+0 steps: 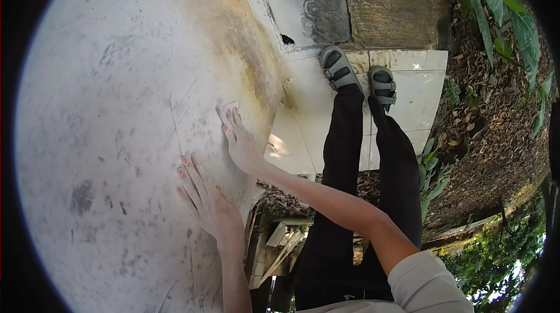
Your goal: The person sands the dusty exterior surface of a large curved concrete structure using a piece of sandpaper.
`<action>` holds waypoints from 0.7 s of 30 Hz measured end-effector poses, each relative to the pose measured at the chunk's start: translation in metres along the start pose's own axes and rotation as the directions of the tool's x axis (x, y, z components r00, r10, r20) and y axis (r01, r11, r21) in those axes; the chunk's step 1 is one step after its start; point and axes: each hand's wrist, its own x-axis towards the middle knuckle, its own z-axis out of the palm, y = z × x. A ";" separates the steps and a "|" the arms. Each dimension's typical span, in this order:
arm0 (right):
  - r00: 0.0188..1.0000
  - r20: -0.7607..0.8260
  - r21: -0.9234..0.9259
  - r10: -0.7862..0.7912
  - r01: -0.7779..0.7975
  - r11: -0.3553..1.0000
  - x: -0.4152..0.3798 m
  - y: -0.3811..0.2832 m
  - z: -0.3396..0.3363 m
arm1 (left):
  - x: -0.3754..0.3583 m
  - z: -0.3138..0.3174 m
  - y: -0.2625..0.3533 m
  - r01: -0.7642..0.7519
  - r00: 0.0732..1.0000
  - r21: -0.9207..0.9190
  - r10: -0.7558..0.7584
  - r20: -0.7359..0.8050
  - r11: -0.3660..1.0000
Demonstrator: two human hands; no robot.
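Here the big pale rounded surface (116,138) is only partly dealt with, I judge: scuffs, dark specks and a yellow-brown stain near its edge remain all around the small pale pad (227,109). The right hand (239,141) lies flat, fingers extended, pressing the pad against the surface near the stained edge. The left hand (207,199) rests open beside it, fingers spread, holding nothing, both arms reaching outward.

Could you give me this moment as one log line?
left hand flat on stained white curved surface | right hand fingers pressing small white pad to it | sandals on tiles
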 end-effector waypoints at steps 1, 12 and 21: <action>0.995 -0.087 0.004 0.045 -0.045 0.999 0.026 0.012 -0.004 | 0.000 0.000 0.001 0.002 1.000 -0.009 -0.002 -0.011 1.000; 0.999 -0.037 0.029 0.028 -0.027 0.999 0.019 -0.017 -0.009 | 0.002 0.006 -0.002 0.029 0.998 0.054 -0.031 0.052 0.998; 0.923 -0.277 -0.091 0.266 -0.301 0.949 0.160 0.060 -0.041 | 0.006 0.006 0.003 0.054 0.998 0.108 -0.057 0.017 0.993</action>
